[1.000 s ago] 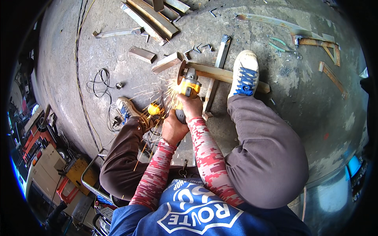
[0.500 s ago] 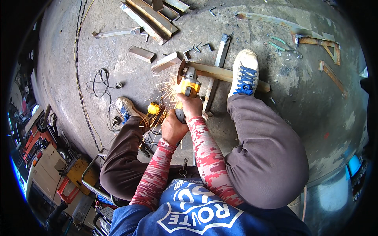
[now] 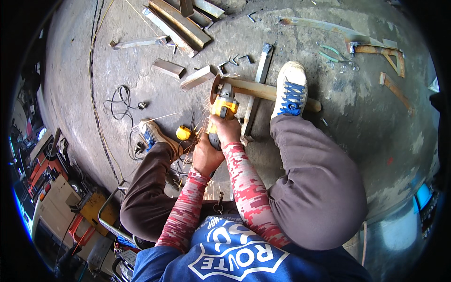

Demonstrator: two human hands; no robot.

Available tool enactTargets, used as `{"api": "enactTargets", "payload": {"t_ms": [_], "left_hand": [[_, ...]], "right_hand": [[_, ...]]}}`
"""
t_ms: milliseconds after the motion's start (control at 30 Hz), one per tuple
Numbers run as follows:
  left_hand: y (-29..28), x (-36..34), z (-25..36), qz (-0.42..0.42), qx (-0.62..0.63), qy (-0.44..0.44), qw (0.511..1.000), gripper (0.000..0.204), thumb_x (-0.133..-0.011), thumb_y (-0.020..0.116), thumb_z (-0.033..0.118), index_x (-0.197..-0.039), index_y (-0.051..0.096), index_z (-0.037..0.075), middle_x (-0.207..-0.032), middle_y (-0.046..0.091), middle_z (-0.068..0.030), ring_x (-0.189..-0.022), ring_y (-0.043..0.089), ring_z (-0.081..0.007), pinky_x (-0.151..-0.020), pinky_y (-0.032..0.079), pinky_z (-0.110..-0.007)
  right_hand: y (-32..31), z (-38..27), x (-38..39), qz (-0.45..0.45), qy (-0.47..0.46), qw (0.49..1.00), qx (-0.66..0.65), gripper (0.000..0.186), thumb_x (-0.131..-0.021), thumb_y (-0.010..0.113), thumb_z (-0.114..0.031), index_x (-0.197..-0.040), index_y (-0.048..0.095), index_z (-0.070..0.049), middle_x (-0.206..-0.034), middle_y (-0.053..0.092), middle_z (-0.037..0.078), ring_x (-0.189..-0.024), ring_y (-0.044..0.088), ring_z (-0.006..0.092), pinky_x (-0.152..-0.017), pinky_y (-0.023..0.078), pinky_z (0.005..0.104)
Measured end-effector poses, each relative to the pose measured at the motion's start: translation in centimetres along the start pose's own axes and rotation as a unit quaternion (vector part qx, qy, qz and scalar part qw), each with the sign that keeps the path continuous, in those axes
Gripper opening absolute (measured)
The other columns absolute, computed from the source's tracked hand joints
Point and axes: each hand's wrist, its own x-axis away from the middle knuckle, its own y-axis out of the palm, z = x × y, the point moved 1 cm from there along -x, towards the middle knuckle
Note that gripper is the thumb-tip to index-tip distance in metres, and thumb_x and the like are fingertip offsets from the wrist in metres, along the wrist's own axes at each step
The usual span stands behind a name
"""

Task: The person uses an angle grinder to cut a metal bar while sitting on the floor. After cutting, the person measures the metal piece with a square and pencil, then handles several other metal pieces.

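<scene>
Both of my hands are wrapped round a yellow and black angle grinder (image 3: 224, 109). My left hand (image 3: 206, 155) grips the rear of its body; my right hand (image 3: 226, 129) holds it farther forward, just behind the yellow housing. The brown disc (image 3: 215, 89) stands on edge at the left end of a rusty steel bar (image 3: 253, 88), and a few sparks fly back toward me. This bar lies across another metal bar (image 3: 257, 89), and my right shoe (image 3: 291, 89) presses on it. Exactly where disc meets metal is hard to make out.
Short steel offcuts (image 3: 198, 78) and long steel channels (image 3: 181, 23) lie ahead. A yellow tape measure (image 3: 183, 132) sits beside my left shoe (image 3: 155, 136). Black cable (image 3: 121, 101) coils on the left floor. Green-handled pliers (image 3: 331, 53) and a rusty frame (image 3: 376, 48) lie at right.
The spark spray has thinned greatly, with some streaks now reaching farther out and near my lap. The grinder and both hands have barely shifted.
</scene>
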Motion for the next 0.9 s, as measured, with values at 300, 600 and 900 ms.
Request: {"api": "enactTargets", "payload": {"t_ms": [300,600,900], "left_hand": [[-0.3,0.2,0.0,-0.011,0.001,-0.016,1.0,0.083,-0.071,0.09,0.053,-0.119,0.061,-0.008,-0.099,0.074,-0.0337,-0.097,0.074,-0.0485,-0.085,0.059,-0.054],[0.1,0.3,-0.9,-0.02,-0.007,-0.01,1.0,0.086,-0.071,0.089,0.055,-0.124,0.062,-0.007,-0.101,0.074,-0.0342,-0.1,0.074,-0.0485,-0.087,0.059,-0.055],[0.4,1.2,-0.8,0.017,-0.017,-0.016,1.0,0.076,-0.075,0.087,0.051,-0.119,0.062,-0.006,-0.095,0.074,-0.0336,-0.095,0.074,-0.0491,-0.083,0.059,-0.055]], "right_hand": [[0.0,-0.4,0.3,0.006,0.012,1.0,0.015,0.035,-0.078,0.086,-0.022,-0.102,0.079,0.003,-0.094,0.079,0.009,-0.081,0.075,0.0186,-0.075,0.058,0.036],[0.2,0.6,0.6,0.005,-0.012,1.0,-0.028,0.047,-0.072,0.087,-0.04,-0.092,0.078,0.002,-0.086,0.079,0.015,-0.08,0.078,0.0287,-0.074,0.058,0.0417],[-0.2,0.4,1.3,-0.005,0.009,1.0,-0.006,0.034,-0.08,0.087,-0.022,-0.105,0.078,-0.001,-0.096,0.077,0.004,-0.083,0.072,0.0169,-0.077,0.056,0.0354]]}}
